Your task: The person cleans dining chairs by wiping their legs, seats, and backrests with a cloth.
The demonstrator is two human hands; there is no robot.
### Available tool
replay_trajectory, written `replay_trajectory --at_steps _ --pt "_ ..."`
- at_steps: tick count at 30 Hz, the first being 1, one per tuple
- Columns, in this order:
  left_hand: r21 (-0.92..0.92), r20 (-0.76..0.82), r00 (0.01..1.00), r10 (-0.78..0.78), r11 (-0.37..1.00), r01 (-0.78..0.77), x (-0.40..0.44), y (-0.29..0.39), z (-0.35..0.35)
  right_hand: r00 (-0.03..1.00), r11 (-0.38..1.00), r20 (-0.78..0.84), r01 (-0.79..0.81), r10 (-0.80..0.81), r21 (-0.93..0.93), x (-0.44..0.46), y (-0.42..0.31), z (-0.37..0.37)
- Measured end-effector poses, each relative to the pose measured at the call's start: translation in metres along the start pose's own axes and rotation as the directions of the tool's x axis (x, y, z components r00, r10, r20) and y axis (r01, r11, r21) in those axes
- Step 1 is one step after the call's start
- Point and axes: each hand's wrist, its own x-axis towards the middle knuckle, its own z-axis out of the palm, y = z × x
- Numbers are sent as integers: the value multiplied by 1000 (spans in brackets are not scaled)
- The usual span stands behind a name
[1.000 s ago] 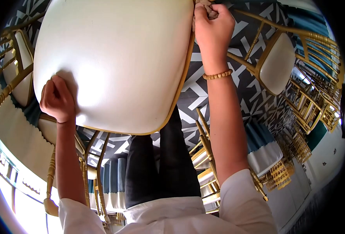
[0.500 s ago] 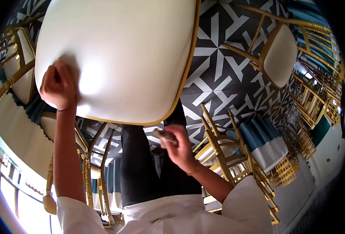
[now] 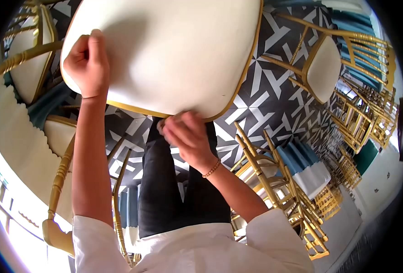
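1. The white, gold-edged chair seat (image 3: 174,50) lies in front of the person's body, above the black trousers (image 3: 160,191).
2. The left hand (image 3: 90,63) is curled into a loose fist at the seat's left side.
3. The right hand (image 3: 187,139), blurred, is at the near edge, fingers bent; it possibly holds a cloth, but I cannot tell its grip.

Lit brightly from window (image 3: 26,243) at lower left; blown out to white there. Shaded softly across pale seat (image 3: 178,54) beside left hand (image 3: 90,66). Smeared by motion at right hand (image 3: 188,139); mostly crisp on floor (image 3: 256,111). Bowed strongly toward edges, blackened at corners. Fringed faintly blue at lower-left rim.
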Motion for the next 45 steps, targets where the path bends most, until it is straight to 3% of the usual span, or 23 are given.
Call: replay_trajectory --at_steps 2,4,5,6,7,9,11,13,15,18,19,25,29,31,33,35,37,38,39,40,41,43,45 --pt "-334 -169 960 -223 929 157 -3 14 -16 984 987 72 163 -163 -1 2 4 2" --pt "-539 -262 882 -392 817 204 -21 19 -45 994 979 -74 91 -79 184 56 14 -35" --pt "-536 -286 857 -428 813 227 -37 19 -57 979 922 -124 -106 162 373 86 19 -42" --pt "-531 -280 858 -431 814 236 -58 10 -68 950 963 -303 4 80 269 130 20 -50" --pt "-517 -255 851 -459 809 281 -81 0 -76 908 979 -373 153 -192 -132 168 41 -51" --pt "-447 -280 750 -600 773 451 -142 -32 -86 991 990 -134 10 9 140 237 44 -45" --pt "-304 -231 647 -726 686 661 -192 -38 -90 970 957 -205 180 -133 229 306 21 -7" --pt "-238 -157 612 -775 631 738 -250 -61 -104 882 913 -284 406 -376 49 330 23 66" --pt "-136 -81 554 -828 560 817 -286 -67 -125 906 905 -80 404 -416 -136 308 -25 91" --pt "-107 -52 479 -876 482 870 -302 -63 -150 855 859 84 504 -511 91 269 -60 96" --pt "-42 -66 540 -839 543 838 -313 -74 -158 822 825 80 561 -565 69 254 -61 91" --pt "180 -46 515 -856 500 847 -324 -101 -177 368 550 666 831 -648 76 137 4 2" --pt "217 -16 450 -893 436 873 -339 -120 -162 414 650 630 734 -657 195 110 71 -75" --pt "251 41 382 -923 380 890 -349 -131 -154 539 671 468 721 -701 175 114 94 -90" --pt "271 128 422 -898 441 856 -362 -141 -149 742 781 387 619 -547 -82 151 102 -101" --pt "277 138 402 -905 425 862 -357 -135 -147 965 914 80 263 -251 -310 199 105 -87" --pt "296 143 371 -918 397 869 -351 -135 -145 986 981 -166 -45 13 -188 244 115 -49" --pt "293 133 370 -919 394 871 -349 -135 -146 936 935 -92 -324 339 142 252 87 -36" --pt "293 123 376 -919 395 871 -347 -136 -149 800 706 78 -566 594 425 255 53 -16" --pt "288 123 388 -914 407 867 -343 -138 -151 961 930 142 -268 238 253 238 39 2" --pt "267 107 378 -919 393 880 -342 -139 -153 954 988 269 111 -136 106 218 27 16" --pt "240 90 367 -926 378 894 -347 -144 -160 649 715 403 699 -645 19 200 -4 26" --pt "231 99 388 -916 400 887 -348 -159 -162 518 612 438 785 -734 97 235 2 31"
